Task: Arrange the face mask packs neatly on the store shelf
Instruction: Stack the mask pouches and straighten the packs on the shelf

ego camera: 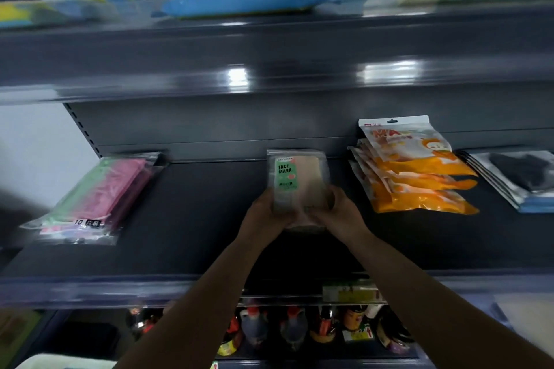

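Middle shelf: dark grey metal shelf (pixel 192 219) with a clear plastic strip along its front edge; wide bare stretches lie left and right of the centre pack, and the front part is bare across its width.
Upper shelf: blurred blue and yellow flat packets (pixel 242 1) lie along its front edge.
Orange packs: fanned stack of orange-and-white mask pouches (pixel 416 177) right of centre, reaching the back wall; red letters "MA" show on the top one.
Pink packs: clear bags of pink and green masks (pixel 99 198) near the left end; "10" is readable at the front end.
Black packs: clear pouches of black masks (pixel 521 177) at the right end, just beside the orange stack.
Centre pack: clear pouch of beige masks with a green label (pixel 296 183), mid-shelf, tilted up toward the back wall; reads "FACE MASK".
Left hand (pixel 263 213): fingers curled round the pack's lower left edge.
Right hand (pixel 341 213): fingers curled round its lower right edge.
Bottles: dark sauce bottles (pixel 293 329) on the shelf below, labels unreadable.
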The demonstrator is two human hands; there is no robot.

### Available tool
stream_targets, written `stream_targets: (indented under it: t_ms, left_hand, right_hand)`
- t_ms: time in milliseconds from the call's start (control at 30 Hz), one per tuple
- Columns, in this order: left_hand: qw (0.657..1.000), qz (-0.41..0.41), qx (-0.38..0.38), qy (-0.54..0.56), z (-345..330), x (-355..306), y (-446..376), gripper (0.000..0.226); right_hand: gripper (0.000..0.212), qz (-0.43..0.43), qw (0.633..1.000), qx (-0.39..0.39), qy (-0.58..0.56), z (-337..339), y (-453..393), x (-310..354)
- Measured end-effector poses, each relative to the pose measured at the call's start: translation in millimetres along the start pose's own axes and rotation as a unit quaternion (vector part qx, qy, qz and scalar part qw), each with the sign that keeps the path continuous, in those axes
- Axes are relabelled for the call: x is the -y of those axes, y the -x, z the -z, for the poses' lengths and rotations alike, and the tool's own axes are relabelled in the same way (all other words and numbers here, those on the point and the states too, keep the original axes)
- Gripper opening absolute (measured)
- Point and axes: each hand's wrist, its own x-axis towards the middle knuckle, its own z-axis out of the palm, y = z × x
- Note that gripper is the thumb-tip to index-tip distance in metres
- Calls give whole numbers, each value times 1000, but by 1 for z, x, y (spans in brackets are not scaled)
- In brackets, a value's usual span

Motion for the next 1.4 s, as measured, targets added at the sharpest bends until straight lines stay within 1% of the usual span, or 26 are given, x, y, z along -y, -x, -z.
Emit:
stream_targets:
  t_ms: [200,233,267,333,367,400,467,533,600,733,833,900,1000,1033,1133,1200,1267,1400]
  left_hand:
    - [1000,0,-24,13,-10,-4,0,48]
    - [999,-4,-29,17,-10,-4,2,45]
    - [999,-8,-38,16,-9,-3,4,42]
    - [998,-19,-64,2,-1,-1,11,42]
    - [996,-25,-80,-5,5,2,14,48]
    - [995,-30,-99,-15,11,7,17,53]
    - [990,-30,-137,-29,28,16,25,57]
    - [982,-33,-180,-34,50,24,33,54]
    - [976,-28,-210,-42,74,35,38,51]
    - [964,-13,-258,-56,130,58,52,57]
    - [957,-22,-275,-87,173,78,64,51]
    - [951,-2,-287,-119,201,90,71,51]
    - [939,17,-300,-168,238,107,74,64]
    - [937,19,-304,-172,250,113,74,64]
    - [939,44,-309,-143,283,134,68,58]
    - [946,65,-301,-97,300,148,63,57]
    - [955,89,-282,-40,310,158,57,57]
    - [965,115,-228,60,315,169,45,55]
  right_hand:
    - [63,13,1000,9,6,7,-7,-7]
    - [61,23,999,7,25,8,-7,-7]
    - [61,40,997,-6,68,8,-7,-7]
    - [61,94,979,-61,172,8,-6,-5]
    - [62,120,970,-80,198,5,-3,-1]
    - [62,142,965,-84,204,1,0,5]
    - [61,180,962,-62,197,-13,8,18]
    - [60,222,955,-44,189,-32,16,33]
    - [58,232,956,-10,179,-53,23,47]
    - [58,222,958,78,165,-102,31,70]
    - [59,215,957,134,143,-143,37,92]
    - [59,207,956,159,135,-171,42,110]
    - [61,180,960,184,112,-212,46,133]
    - [62,166,963,188,101,-224,47,139]
    - [66,125,974,177,61,-256,46,155]
    - [63,93,982,161,17,-274,44,164]
    - [62,60,987,148,-22,-286,44,170]
    - [73,7,989,126,-79,-303,41,173]
